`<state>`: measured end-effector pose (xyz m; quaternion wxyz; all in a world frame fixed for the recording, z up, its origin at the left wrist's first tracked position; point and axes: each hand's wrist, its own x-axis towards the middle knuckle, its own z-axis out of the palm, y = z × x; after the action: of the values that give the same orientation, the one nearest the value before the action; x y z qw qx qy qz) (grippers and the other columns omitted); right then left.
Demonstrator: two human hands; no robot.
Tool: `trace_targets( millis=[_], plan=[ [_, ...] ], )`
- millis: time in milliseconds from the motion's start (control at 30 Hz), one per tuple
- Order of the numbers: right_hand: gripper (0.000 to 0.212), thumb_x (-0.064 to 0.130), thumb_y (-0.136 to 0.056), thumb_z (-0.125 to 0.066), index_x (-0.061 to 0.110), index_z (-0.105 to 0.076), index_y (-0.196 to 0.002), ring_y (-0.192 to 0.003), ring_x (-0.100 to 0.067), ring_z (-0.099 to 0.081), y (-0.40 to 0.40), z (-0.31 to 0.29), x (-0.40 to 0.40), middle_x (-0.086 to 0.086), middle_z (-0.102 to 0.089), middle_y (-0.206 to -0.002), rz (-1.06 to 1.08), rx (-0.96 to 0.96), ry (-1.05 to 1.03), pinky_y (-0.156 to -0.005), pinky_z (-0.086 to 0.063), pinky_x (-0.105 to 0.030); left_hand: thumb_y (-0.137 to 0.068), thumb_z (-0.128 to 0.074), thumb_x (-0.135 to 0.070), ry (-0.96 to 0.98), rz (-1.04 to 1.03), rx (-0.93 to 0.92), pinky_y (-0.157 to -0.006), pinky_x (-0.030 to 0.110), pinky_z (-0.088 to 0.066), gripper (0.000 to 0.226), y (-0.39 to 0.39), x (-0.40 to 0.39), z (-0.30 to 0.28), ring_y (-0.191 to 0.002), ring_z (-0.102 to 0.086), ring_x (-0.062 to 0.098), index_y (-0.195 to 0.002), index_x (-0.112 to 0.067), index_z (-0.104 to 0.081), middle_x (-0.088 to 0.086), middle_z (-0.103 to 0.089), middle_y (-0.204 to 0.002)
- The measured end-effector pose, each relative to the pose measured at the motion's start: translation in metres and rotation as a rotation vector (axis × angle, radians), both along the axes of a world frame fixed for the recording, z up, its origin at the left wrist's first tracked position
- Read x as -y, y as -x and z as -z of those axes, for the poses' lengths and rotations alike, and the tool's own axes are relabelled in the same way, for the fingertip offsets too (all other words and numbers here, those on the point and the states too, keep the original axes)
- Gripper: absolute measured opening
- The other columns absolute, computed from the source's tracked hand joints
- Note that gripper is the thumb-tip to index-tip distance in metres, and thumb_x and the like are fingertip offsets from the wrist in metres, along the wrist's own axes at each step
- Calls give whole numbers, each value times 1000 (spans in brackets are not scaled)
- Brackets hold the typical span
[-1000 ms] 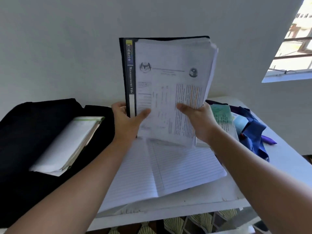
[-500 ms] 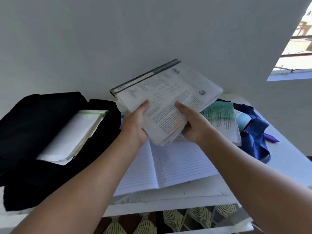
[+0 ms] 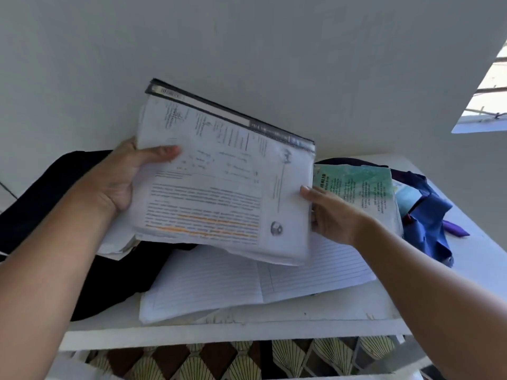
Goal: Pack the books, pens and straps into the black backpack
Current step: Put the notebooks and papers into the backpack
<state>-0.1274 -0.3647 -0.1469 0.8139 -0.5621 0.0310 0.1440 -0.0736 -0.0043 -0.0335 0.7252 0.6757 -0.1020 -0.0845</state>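
Note:
A thick file of printed papers (image 3: 219, 193) with a black spine is held in the air, tilted, over the black backpack (image 3: 49, 193) and the table. My left hand (image 3: 120, 176) grips its left edge, thumb on top. My right hand (image 3: 332, 215) holds its right edge. Under the file's left corner a white book (image 3: 115, 242) lies on the backpack, mostly hidden. An open lined notebook (image 3: 247, 283) lies on the white table (image 3: 274, 330). A green-covered book (image 3: 356, 190) sits at the right, next to blue straps (image 3: 428, 223) and a purple pen (image 3: 455, 230).
A white wall stands close behind the table. A window opening (image 3: 488, 105) is at the upper right. Patterned floor (image 3: 219, 357) shows below the table's front edge.
The file has swung round so its spine lies along the far edge, and moved left over the backpack. My left hand shifted left along it; my right hand now holds the right edge.

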Motion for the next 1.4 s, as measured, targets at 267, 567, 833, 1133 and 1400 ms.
trace_targets(
  millis=[267, 567, 833, 1133, 1400],
  plan=[
    [52, 7, -92, -69, 9, -58, -144, -122, -38, -68, -4, -14, -58, -18, -69, -135, -4, 18, -154, -95, -59, -58, -82, -80, -14, -241, -176, 29, -71, 35, -63, 37, -7, -19, -4, -97, -76, 23, -119, -13, -71, 6, -78, -108],
    [36, 9, -95, -72, 8, -67, -131, -108, -35, -75, -16, -31, -121, -16, -76, -120, 91, -124, -214, -79, -65, -50, -76, -85, -45, -992, -640, 336, -101, 40, -44, 72, -19, -45, 16, -122, -54, 33, -134, -21, -50, 15, -55, -134],
    [26, 5, -97, -71, 5, -67, -122, -97, -34, -74, -24, -33, -159, -19, -77, -114, 79, -310, -30, -74, -60, -52, -96, -56, -39, -1320, -368, 126, -90, 36, -41, 23, 0, -76, 60, -98, -60, 23, -96, -22, -72, -4, -68, -96],
    [24, 1, -97, -69, 4, -66, -120, -88, -31, -72, -46, -44, -220, -14, -74, -103, 150, -403, 26, -69, -56, -56, -96, -49, -33, -1784, -524, -40, -122, 55, -6, 30, -19, -118, 88, -139, -14, 45, -115, -39, -71, 15, -13, -157],
    [6, 2, -99, -68, 4, -65, -104, -86, -30, -69, -57, -55, -250, -14, -72, -105, 154, -446, 22, -84, -56, -53, -92, -54, -1, -1569, -617, 311, -81, 45, -48, 39, -35, -158, 75, -107, -54, 38, -121, -22, -68, 12, -53, -131]
  ],
)
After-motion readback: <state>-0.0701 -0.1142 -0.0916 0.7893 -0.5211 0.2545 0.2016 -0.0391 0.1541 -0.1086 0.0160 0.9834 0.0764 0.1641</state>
